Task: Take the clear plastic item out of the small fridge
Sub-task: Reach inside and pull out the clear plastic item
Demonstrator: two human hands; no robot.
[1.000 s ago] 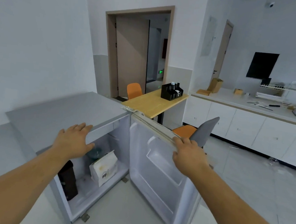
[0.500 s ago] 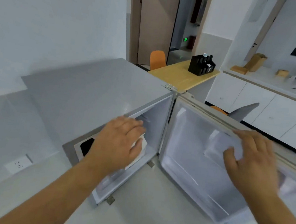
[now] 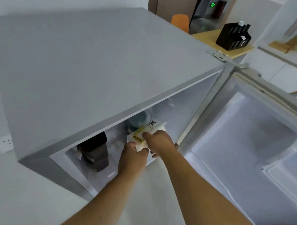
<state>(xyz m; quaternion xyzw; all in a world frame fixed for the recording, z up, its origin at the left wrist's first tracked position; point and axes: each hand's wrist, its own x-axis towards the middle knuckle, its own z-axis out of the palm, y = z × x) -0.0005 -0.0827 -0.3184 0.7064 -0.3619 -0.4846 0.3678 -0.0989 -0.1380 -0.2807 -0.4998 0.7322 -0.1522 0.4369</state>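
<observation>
The small grey fridge [image 3: 86, 73] stands open below me, its door [image 3: 250, 140] swung out to the right. Inside, a white paper bag [image 3: 146, 133] with a yellow label sits at the front. My left hand [image 3: 133, 156] grips the bag's lower edge and my right hand [image 3: 159, 142] holds its right side. Behind the bag a clear plastic item [image 3: 138, 120], rounded and bluish, shows partly under the fridge's top edge. Neither hand touches it.
A dark brown bag [image 3: 95, 152] stands in the fridge's left part. Beyond the fridge are a wooden table [image 3: 211, 38] with a black organiser [image 3: 233, 36], an orange chair [image 3: 180, 22] and white cabinets [image 3: 284, 71]. A wall socket [image 3: 1, 142] sits low on the left.
My head has dropped closer to the fridge. Both hands left the fridge top and the door and went inside, taking hold of the white paper bag.
</observation>
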